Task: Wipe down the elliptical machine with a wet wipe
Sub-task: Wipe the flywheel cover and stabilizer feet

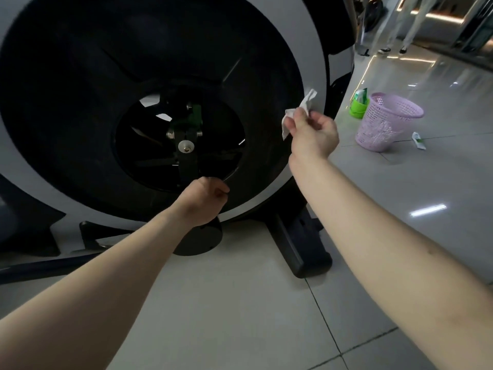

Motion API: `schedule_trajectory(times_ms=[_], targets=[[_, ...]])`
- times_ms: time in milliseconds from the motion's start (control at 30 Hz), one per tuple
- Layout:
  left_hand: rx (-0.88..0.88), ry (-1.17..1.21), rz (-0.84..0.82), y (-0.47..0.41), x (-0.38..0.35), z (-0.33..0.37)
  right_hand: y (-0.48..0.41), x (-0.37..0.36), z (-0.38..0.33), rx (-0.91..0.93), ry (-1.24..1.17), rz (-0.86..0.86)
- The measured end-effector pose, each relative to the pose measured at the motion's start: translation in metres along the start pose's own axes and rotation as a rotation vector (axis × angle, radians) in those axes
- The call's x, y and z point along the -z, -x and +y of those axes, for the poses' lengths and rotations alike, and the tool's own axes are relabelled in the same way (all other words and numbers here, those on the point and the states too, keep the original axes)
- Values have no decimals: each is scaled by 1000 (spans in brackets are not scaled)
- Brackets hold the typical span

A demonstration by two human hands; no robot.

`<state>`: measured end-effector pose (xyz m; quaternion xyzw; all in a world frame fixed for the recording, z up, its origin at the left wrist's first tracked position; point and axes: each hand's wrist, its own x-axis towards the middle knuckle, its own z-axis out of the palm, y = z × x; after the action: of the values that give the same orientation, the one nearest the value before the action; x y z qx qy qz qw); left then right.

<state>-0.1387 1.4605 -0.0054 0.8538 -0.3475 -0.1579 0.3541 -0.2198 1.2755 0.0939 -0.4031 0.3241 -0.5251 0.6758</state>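
The elliptical machine (80, 84) fills the left and centre: a big black flywheel cover with a white outer ring and a dark hub with a crank. My right hand (313, 134) pinches a crumpled white wet wipe (298, 110) right at the white ring on the cover's right side. My left hand (205, 201) is lower, its fingers curled at the rim of the hub opening, beneath the crank arm; whether it grips the rim is hidden.
A pink mesh waste basket (386, 121) stands on the tiled floor to the right, a green container (358, 104) behind it and a small packet (418, 140) beside it. The machine's black base foot (304, 244) juts toward me. People's legs (397, 25) stand far right.
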Motion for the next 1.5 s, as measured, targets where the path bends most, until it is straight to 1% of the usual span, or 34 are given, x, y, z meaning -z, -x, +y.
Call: schedule_trajectory(times_ms=[100, 233, 367, 600, 700, 767, 800, 867, 1000, 1033, 1100, 1167, 1233, 1367, 1500], targets=[[13, -19, -18, -1, -3, -7, 7, 9, 32, -60, 64, -24], [41, -46, -37, 2, -3, -18, 4, 15, 53, -91, 9, -26], [65, -83, -52, 7, -1, -27, 6, 23, 64, -148, 11, -28], [116, -125, -82, 18, 11, -33, 21, 34, 101, -401, -25, 38], [104, -153, -78, 25, 18, -32, 28, 41, 111, -537, 20, 36], [93, -159, -57, 27, 22, -32, 28, 39, 106, -571, 46, 55], [84, -156, -50, 27, 24, -31, 27, 34, 98, -547, 54, 64], [63, -151, -47, 26, 28, -30, 23, 22, 74, -410, 57, 41], [44, -122, -38, 23, 35, -25, 21, -7, 10, -77, 87, -103], [47, -106, -37, 22, 36, -23, 21, -14, -3, -11, 94, -146], [55, -84, -33, 21, 36, -21, 22, -21, -17, 58, 109, -194], [61, -83, -43, 21, 35, -21, 25, -18, -14, 82, 160, -191], [65, -91, -71, 23, 34, -24, 28, -8, 2, 66, 185, -160], [104, -129, -131, 33, 39, -37, 33, 12, 43, -59, 212, -61], [110, -262, -168, 51, 42, -52, 42, 20, 82, -206, 217, 30]])
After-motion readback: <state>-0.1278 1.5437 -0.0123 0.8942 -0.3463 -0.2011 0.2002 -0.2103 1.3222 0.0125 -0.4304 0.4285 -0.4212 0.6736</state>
